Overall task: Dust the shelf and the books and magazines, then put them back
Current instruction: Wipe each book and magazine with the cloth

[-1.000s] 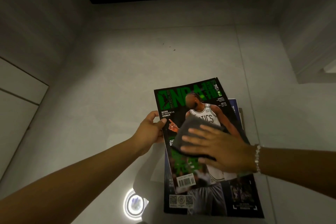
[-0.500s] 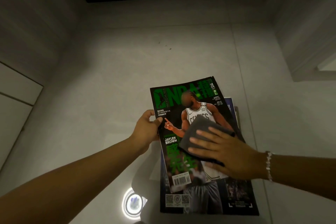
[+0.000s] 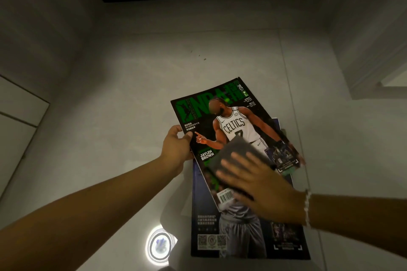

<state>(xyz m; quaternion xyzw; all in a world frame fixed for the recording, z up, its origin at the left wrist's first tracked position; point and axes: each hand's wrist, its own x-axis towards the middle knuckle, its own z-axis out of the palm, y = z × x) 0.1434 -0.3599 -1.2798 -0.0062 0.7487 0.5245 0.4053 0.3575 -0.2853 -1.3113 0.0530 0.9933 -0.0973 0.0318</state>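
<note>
Two magazines lay stacked at centre-right of the frame on a pale glossy floor (image 3: pixel 132 94); the top magazine (image 3: pixel 231 121), black and green with a basketball player, sat skewed over a blue-edged lower magazine (image 3: pixel 237 237); left hand (image 3: pixel 176 147) gripped the top magazine's left edge, thumb curled over the cover, fingers hidden beneath; right hand (image 3: pixel 264 189) lay flat, fingers straight and spread, pressing a grey cloth (image 3: pixel 233 152) against the cover's lower half; a beaded bracelet (image 3: pixel 307 207) circled the right wrist; a round light reflection (image 3: pixel 159 246) showed at lower centre.
</note>
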